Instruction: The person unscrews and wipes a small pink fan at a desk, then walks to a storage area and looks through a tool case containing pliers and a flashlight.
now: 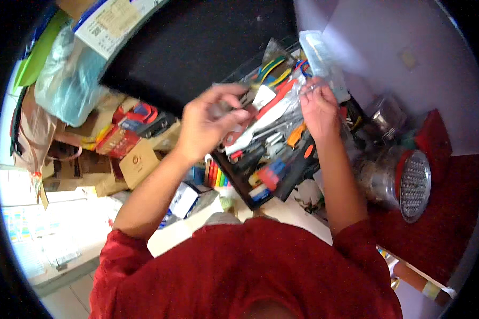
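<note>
My left hand (210,119) is over the left side of a black tool case (240,192), slightly blurred. Its thumb and fingers curl together around a small dark greyish thing that I cannot make out. Farther right, my right hand (320,109) is pinched closed above the tools. Whatever its fingertips hold is too small and blurred to name. Between the hands lie a long red-handled tool (277,98) and crumpled clear plastic (292,103). Yellow-and-blue pliers handles (274,68) show behind. An orange piece (296,135) and a red-and-blue item (271,174) lie nearer to me.
A large black panel (197,48) rises behind the case. Cardboard boxes (138,162), a red package (123,143) and a teal plastic bag (72,80) crowd the left. At right, a metal perforated-faced vessel (412,186) lies on a dark red surface (436,234), beside a purple wall (410,32).
</note>
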Demonstrator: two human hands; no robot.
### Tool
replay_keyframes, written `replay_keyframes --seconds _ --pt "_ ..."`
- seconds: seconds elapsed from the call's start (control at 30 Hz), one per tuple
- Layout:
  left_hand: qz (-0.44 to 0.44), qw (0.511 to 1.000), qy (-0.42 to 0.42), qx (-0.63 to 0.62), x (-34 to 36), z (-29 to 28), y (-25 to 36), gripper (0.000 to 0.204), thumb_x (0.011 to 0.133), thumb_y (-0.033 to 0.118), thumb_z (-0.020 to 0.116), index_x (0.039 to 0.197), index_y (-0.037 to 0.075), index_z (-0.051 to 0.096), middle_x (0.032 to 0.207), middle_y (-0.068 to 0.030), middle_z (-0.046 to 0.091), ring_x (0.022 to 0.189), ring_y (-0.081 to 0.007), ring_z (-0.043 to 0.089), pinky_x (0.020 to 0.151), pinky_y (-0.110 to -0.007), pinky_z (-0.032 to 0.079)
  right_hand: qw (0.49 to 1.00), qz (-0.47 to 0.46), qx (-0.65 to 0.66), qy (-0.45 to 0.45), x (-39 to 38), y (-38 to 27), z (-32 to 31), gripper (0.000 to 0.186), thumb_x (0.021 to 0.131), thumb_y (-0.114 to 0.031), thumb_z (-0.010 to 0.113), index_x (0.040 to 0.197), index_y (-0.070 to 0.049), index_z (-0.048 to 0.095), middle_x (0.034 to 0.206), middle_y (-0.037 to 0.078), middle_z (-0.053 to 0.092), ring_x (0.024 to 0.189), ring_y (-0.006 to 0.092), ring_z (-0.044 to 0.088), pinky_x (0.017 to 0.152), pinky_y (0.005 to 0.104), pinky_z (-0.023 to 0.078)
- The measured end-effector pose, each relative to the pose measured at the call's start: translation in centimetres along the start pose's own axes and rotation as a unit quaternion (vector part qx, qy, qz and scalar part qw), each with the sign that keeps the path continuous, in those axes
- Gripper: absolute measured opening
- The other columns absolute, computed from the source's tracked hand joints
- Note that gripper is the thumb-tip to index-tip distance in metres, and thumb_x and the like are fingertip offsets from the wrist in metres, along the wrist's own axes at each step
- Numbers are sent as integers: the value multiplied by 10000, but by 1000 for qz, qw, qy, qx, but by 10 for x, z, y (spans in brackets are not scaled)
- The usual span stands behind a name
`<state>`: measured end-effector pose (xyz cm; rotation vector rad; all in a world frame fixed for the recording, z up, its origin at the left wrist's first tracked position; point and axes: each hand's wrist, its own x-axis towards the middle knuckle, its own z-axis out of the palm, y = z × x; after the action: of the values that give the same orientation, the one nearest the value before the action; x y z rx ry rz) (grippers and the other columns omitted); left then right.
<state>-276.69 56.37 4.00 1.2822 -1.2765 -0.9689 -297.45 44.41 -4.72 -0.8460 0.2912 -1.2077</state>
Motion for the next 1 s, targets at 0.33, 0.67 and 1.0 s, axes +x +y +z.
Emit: replay_keyframes --seconds 0.33,0.67,1.0 --pt "-311 898 -251 183 -82 -98 -42 381 838 342 587 631 22 599 643 -56 597 574 -116 522 561 -252 429 997 23 69 30 16 3 -19 256 876 -65 478 1120 15 478 946 72 484 898 176 462 868 311 371" --pt "-266 943 -106 170 -108 -9 -94 526 910 412 416 683 -24 602 585 -118 603 546 -215 598 543 -344 461 996 70 29 38 19 0 -27 321 844 -28 500 1161 9 469 909 69 486 845 174 473 812 314 399" --pt "-280 928 -63 236 -100 -3 -95 423 862 313 472 628 -13 605 523 -130 581 520 -259 599 534 -369 461 999 44 14 18 9 -2 -30 237 864 -50 485 1097 -7 502 897 81 492 857 195 471 816 334 390"
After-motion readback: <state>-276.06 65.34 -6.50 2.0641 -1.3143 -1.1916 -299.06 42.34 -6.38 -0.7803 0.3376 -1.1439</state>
